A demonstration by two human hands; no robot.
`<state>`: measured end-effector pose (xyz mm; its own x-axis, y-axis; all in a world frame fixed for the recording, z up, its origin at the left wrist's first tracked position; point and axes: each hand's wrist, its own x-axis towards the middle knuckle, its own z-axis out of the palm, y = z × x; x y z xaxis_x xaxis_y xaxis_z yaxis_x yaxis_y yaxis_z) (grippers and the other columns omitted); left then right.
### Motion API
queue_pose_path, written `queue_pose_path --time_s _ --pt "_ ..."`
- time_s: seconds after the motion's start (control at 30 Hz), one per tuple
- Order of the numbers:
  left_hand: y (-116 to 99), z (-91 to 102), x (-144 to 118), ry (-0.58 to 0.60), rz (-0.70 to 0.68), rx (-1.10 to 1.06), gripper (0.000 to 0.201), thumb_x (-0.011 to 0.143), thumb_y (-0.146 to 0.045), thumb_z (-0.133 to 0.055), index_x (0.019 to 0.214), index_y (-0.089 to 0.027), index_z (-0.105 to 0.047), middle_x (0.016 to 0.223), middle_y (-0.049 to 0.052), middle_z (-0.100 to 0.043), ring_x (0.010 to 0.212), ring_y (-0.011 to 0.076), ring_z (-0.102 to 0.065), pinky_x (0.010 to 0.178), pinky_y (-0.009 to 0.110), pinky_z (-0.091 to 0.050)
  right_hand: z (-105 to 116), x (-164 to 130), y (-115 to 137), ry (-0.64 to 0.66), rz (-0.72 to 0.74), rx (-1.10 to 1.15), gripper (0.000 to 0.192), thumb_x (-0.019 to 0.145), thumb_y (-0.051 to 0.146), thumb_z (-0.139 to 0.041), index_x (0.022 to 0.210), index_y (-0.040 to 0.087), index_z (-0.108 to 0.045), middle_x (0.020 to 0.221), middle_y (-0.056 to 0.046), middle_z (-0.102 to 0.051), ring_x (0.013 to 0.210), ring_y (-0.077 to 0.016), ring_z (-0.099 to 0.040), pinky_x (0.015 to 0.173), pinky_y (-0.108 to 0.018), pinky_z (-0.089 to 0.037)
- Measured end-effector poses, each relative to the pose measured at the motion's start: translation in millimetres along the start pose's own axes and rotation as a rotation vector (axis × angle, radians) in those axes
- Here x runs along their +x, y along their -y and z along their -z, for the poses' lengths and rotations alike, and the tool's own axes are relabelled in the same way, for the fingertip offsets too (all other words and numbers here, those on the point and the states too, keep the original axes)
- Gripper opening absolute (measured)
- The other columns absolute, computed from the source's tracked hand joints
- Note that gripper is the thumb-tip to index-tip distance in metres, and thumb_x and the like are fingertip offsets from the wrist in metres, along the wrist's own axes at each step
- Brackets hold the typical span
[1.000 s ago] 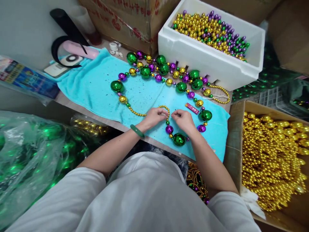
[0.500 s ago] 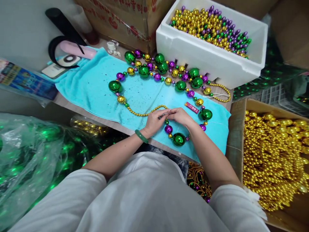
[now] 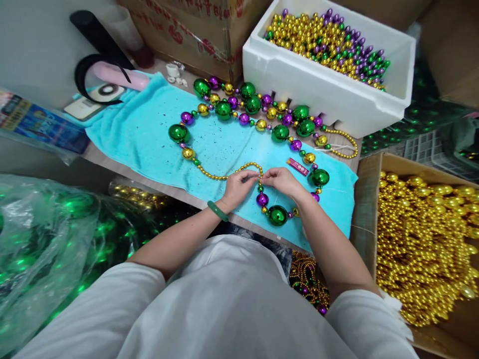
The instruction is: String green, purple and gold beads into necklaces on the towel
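A bead necklace (image 3: 244, 119) of large green, purple and gold balls lies in a loop on a turquoise towel (image 3: 142, 124). Its string of small gold beads (image 3: 213, 176) runs up to my hands and bends down between them to a green and a purple ball. My left hand (image 3: 239, 190), a green bangle at its wrist, pinches just left of this string. On the other side my right hand (image 3: 283, 181) is closed too, thumb and forefinger together close to the beads. Whatever fine thing sits between the fingertips is too small to make out.
Behind stands a white foam box (image 3: 322, 80) of small beads, with another ball strand (image 3: 252, 104) before it. A carton (image 3: 422, 249) of gold beads is at right. A small pink packet (image 3: 298, 167) lies near my right hand. Bagged green balls (image 3: 75, 239) fill the left.
My hands, whose fingertips met half a second ago, have drawn slightly apart sideways. The gold bead string now shows between them. The rest of the necklace lies nearly as before.
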<state>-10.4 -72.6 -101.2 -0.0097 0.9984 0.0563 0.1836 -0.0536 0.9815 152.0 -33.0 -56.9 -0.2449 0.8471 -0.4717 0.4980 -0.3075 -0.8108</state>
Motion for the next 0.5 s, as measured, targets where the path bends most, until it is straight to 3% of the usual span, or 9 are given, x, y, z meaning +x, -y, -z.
queue_pose_path --time_s 0.23,0.5 --pt "-1.5 -1.0 0.3 0.005 0.001 0.007 0.014 0.079 -0.015 -0.066 0.087 -0.018 -0.076 0.096 0.006 -0.077 0.091 0.0187 -0.07 0.088 0.033 -0.054 -0.8 -0.2 -2.3 -0.057 0.022 -0.052 0.011 0.06 0.025 -0.067 0.064 0.015 -0.065 0.058 0.004 -0.056 0.058 -0.0103 -0.044 0.061 -0.026 -0.034" --pt "-3.1 -0.9 1.5 0.022 -0.006 0.027 0.014 0.08 -0.016 -0.065 0.088 -0.019 -0.076 0.095 0.005 -0.077 0.089 0.0182 -0.07 0.085 0.032 -0.053 8.2 -5.7 2.1 -0.022 0.02 -0.018 0.013 0.062 0.027 -0.064 0.068 0.015 -0.064 0.056 0.005 -0.052 0.056 -0.0103 -0.043 0.06 -0.026 -0.034"
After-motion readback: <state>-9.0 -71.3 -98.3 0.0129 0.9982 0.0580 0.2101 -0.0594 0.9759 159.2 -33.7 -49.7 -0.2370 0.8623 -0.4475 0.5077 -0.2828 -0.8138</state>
